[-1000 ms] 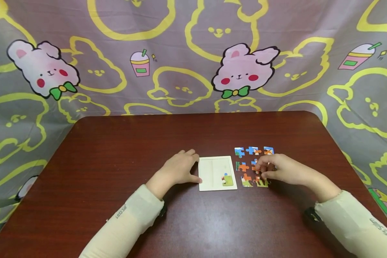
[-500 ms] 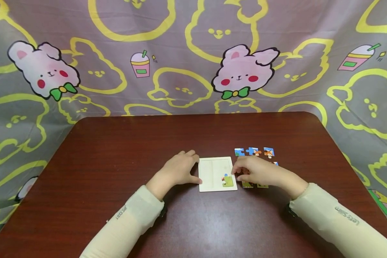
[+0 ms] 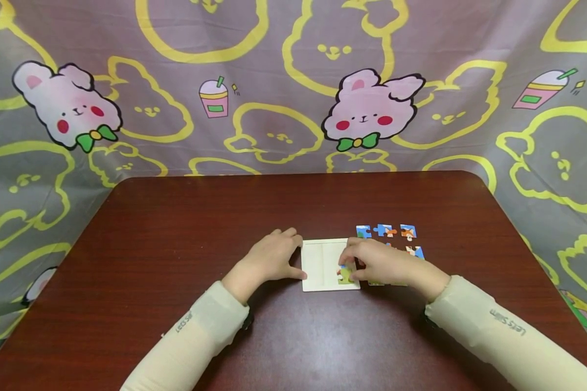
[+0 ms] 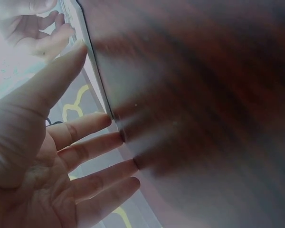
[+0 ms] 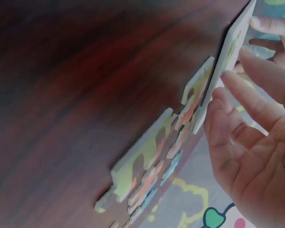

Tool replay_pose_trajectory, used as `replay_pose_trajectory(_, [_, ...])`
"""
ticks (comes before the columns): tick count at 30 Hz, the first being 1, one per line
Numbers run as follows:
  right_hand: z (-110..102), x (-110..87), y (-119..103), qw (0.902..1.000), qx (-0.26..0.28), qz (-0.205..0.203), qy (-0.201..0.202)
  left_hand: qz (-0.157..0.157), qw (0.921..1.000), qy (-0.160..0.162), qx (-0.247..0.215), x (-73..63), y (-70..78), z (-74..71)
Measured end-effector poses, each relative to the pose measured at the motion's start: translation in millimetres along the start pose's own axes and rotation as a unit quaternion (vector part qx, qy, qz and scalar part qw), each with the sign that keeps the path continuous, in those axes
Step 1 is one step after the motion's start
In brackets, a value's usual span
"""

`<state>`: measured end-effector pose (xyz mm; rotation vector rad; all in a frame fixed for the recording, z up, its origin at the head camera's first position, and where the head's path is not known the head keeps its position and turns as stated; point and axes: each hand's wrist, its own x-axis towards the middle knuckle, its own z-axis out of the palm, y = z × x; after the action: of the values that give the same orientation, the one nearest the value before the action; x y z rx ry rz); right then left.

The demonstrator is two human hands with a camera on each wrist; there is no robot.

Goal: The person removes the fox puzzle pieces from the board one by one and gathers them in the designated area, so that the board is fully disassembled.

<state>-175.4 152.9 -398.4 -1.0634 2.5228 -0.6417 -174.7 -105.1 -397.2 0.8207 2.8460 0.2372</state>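
A pale wooden puzzle tray (image 3: pixel 315 263) lies on the table between the two hands. In its near right corner sits a green jigsaw piece (image 3: pixel 344 274), partly covered by my right hand (image 3: pixel 381 264). Thumb and index finger of that hand are on the piece from two sides, pinching it. The other fingers (image 5: pixel 216 111) are bent beside the tray's edge in the right wrist view. My left hand (image 3: pixel 270 256) lies along the tray's left edge, thumb touching the tray (image 4: pixel 96 71) and the other fingers stretched straight in the left wrist view.
Right of the tray lie several loose jigsaw pieces (image 3: pixel 408 232) in rows, with some partly hidden under the right hand. The dark wooden table (image 3: pixel 200 212) has a patterned cloth (image 3: pixel 274 70) hanging behind it.
My right hand has moved left from the loose pieces, past the tray's right edge, onto the piece in the tray. The left hand has stayed at the tray's left edge.
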Motion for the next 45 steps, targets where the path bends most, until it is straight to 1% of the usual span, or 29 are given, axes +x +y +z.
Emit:
replay_pose_trajectory(6, [-0.1, 1.4, -3.1, 1.0000, -0.007, 0.005, -0.003, -0.004, 1.0000, -0.002, -0.001, -0.8, 0.1, -1.4])
replay_pose_trajectory(14, [3.9, 3.5, -3.9, 0.9996, -0.014, 0.025, 0.003, -0.009, 0.9999, -0.005, 0.002, 0.1, -0.3, 0.1])
replay_pose_trajectory(25, [8.3, 1.8, -1.5, 0.9999, 0.010, 0.010, 0.006, -0.016, 0.9998, -0.010, -0.004, -3.0, 1.8, 1.6])
replay_pose_trajectory(31, [7.8, -1.6, 1.6, 0.9990, 0.041, 0.015, 0.014, -0.015, 0.9999, -0.006, -0.004, -3.0, 2.1, 3.2])
replay_pose_trajectory(35, [5.3, -1.5, 4.0, 0.9974, 0.070, 0.004, 0.015, -0.010, 0.9999, -0.002, -0.001, -2.0, 2.0, 2.9])
replay_pose_trajectory(38, [2.7, -1.3, 4.9, 0.9944, 0.105, 0.000, 0.013, -0.008, 1.0000, 0.000, 0.001, -1.2, 1.8, 2.4])
replay_pose_trajectory(41, [1.2, -1.1, 4.9, 0.9907, 0.135, 0.004, 0.012, -0.009, 1.0000, 0.000, 0.002, -1.0, 1.8, 2.2])
replay_pose_trajectory(45, [1.1, -1.4, 4.8, 0.9869, 0.161, 0.013, 0.008, -0.010, 0.9999, 0.000, 0.001, -0.9, 2.3, 2.0])
